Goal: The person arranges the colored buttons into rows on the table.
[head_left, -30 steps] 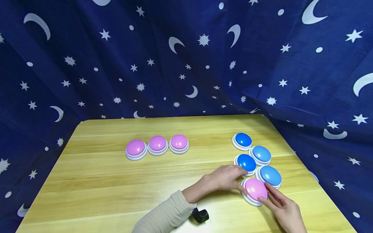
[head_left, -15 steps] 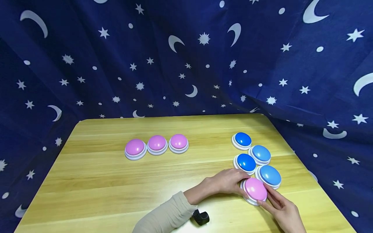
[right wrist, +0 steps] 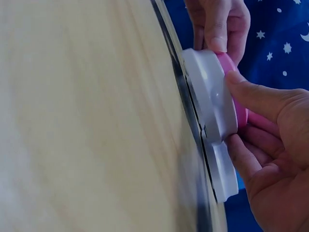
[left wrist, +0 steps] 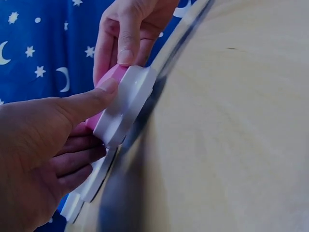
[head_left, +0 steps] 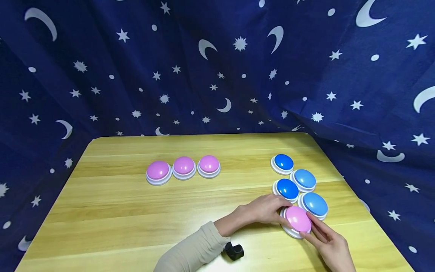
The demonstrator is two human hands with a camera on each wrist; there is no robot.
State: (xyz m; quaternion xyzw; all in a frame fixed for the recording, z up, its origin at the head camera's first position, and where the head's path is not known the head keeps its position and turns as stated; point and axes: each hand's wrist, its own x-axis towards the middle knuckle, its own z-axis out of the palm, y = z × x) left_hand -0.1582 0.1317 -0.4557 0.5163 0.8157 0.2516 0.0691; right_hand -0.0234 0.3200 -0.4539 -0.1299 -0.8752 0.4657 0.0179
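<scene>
A pink dome push button [head_left: 297, 219] with a white base is held between both hands at the front right of the table in the head view. My left hand [head_left: 266, 209] grips its left side, thumb on the near rim and fingers at the far side. From the right, my right hand [head_left: 331, 241] pinches the rim with thumb and fingers. In the right wrist view the white base [right wrist: 210, 94] sits at or very near the tabletop; whether it touches is unclear. Just behind are a dark blue button [head_left: 287, 189] and a light blue button [head_left: 315, 204].
Farther back on the right stand another dark blue button [head_left: 283, 162] and a light blue one [head_left: 304, 178]. Three pink buttons [head_left: 184, 166] form a row left of centre. A small black object [head_left: 234, 251] shows by my left sleeve. A starry blue curtain [head_left: 217, 68] hangs behind the table [head_left: 119, 219].
My left fingertips have slid slightly from over the near dark blue button toward the pink button's rim. The buttons have barely moved, and the right hand keeps its hold.
</scene>
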